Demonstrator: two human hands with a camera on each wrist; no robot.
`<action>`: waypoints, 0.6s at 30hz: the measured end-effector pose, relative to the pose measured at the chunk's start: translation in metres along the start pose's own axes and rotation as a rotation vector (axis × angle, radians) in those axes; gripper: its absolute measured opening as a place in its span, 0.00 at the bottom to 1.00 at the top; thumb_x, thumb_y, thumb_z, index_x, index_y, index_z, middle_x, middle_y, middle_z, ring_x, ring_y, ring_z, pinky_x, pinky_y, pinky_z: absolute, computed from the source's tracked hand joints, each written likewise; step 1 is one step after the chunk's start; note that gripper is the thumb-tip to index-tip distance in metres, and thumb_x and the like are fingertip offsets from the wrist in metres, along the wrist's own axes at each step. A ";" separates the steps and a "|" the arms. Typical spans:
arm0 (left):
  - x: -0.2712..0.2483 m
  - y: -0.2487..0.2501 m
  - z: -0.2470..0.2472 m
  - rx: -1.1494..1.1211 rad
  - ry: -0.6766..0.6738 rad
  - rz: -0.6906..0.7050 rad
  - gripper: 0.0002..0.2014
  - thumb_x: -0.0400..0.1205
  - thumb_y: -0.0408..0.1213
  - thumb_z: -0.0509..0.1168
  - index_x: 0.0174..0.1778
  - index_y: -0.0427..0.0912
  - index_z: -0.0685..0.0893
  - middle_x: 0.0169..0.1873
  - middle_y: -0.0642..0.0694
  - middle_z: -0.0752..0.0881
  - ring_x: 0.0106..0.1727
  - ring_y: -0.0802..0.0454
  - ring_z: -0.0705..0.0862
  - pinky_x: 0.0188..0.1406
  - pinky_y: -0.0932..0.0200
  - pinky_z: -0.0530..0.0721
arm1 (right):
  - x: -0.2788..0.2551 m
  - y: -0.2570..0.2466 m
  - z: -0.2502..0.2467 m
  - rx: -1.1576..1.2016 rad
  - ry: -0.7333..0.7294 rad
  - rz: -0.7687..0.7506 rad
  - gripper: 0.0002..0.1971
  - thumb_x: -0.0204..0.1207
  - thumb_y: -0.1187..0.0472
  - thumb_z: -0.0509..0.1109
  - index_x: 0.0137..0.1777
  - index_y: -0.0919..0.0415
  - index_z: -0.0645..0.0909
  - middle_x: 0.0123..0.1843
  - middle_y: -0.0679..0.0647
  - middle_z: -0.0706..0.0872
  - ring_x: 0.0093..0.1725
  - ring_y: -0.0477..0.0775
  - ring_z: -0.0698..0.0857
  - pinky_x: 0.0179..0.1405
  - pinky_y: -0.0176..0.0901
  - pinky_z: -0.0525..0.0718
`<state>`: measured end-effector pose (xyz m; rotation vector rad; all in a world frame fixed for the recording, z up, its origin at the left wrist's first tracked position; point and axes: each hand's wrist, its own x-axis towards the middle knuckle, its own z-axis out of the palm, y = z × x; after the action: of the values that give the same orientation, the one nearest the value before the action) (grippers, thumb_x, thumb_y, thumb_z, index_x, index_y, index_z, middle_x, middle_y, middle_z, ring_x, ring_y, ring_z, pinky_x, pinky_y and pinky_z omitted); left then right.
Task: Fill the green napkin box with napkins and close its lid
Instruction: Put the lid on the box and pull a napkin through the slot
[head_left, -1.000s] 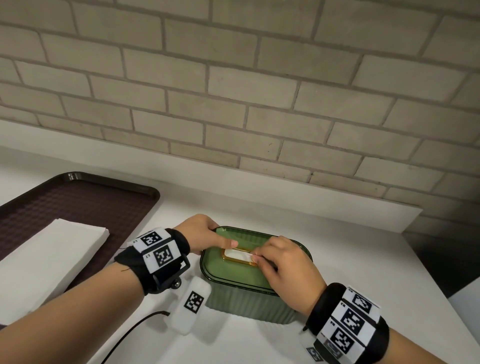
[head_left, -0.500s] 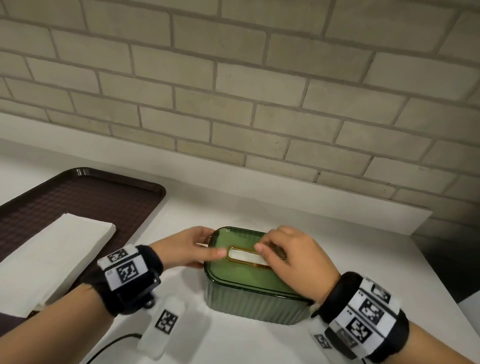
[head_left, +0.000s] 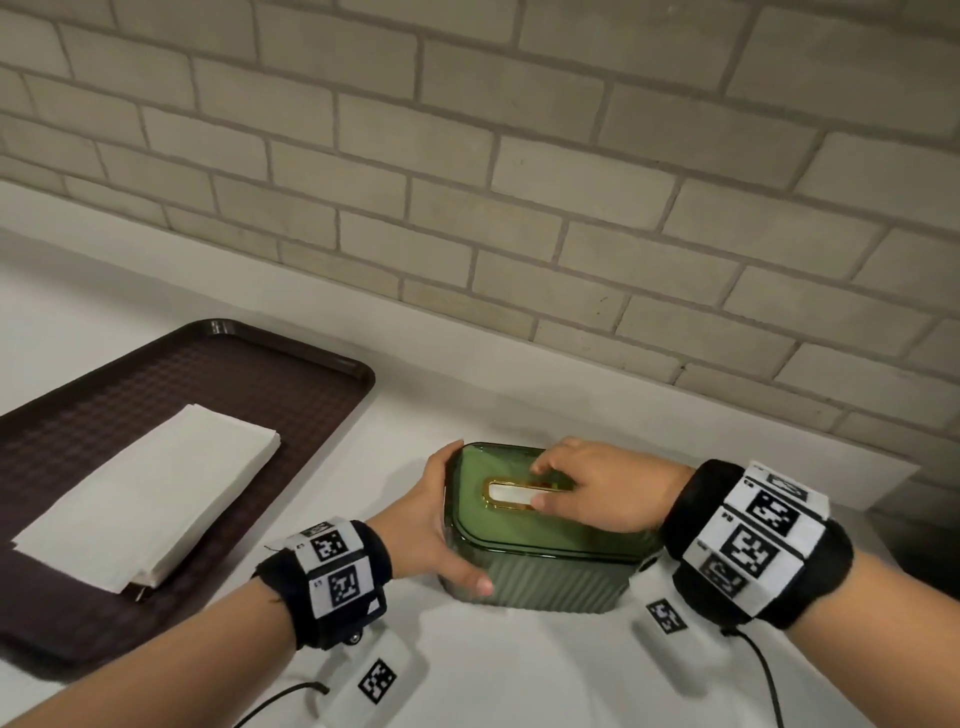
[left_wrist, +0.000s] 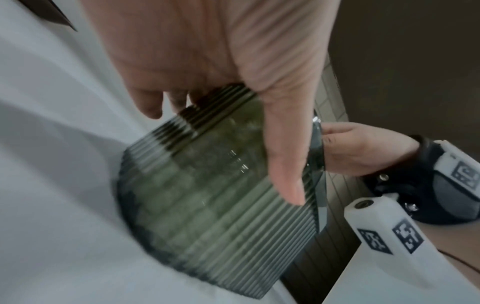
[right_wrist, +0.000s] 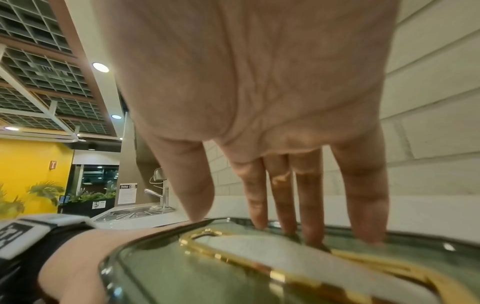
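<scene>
The green ribbed napkin box stands on the white counter with its lid down. White napkin shows through the lid's gold-rimmed slot. My left hand grips the box's left end, thumb along the front wall and fingers round the far side. My right hand lies on the lid's right half, its straight fingertips pressing down behind the slot and the thumb in front of it.
A brown tray lies to the left and holds a stack of white napkins. A brick wall with a white ledge runs close behind the box. The counter ends at the right by a dark gap.
My left hand has come off the lid's top and now wraps the box's left end. The right hand has stayed on the lid, sliding a little to the right.
</scene>
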<state>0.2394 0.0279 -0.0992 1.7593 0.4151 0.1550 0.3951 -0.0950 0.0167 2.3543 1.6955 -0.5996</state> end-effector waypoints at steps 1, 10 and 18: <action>0.002 0.000 0.001 -0.019 0.004 0.015 0.65 0.57 0.29 0.85 0.78 0.52 0.44 0.68 0.62 0.69 0.70 0.64 0.71 0.66 0.74 0.72 | 0.001 -0.001 -0.004 0.008 -0.022 0.014 0.30 0.80 0.41 0.60 0.78 0.54 0.65 0.75 0.52 0.71 0.71 0.52 0.73 0.72 0.44 0.71; 0.006 0.002 0.005 0.037 0.086 -0.022 0.56 0.59 0.27 0.82 0.73 0.51 0.50 0.58 0.54 0.76 0.58 0.65 0.78 0.46 0.77 0.80 | 0.051 -0.045 -0.008 0.090 -0.047 0.039 0.37 0.66 0.27 0.64 0.62 0.58 0.78 0.58 0.55 0.85 0.56 0.55 0.84 0.61 0.49 0.82; 0.006 0.003 0.006 0.042 0.113 0.002 0.53 0.58 0.27 0.82 0.69 0.49 0.52 0.56 0.53 0.78 0.58 0.63 0.79 0.50 0.75 0.80 | 0.075 -0.056 -0.016 0.057 -0.126 0.085 0.39 0.64 0.28 0.68 0.59 0.64 0.80 0.57 0.57 0.86 0.49 0.52 0.82 0.45 0.41 0.77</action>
<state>0.2478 0.0246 -0.0984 1.7979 0.5020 0.2493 0.3661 -0.0057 0.0043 2.3587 1.5364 -0.7721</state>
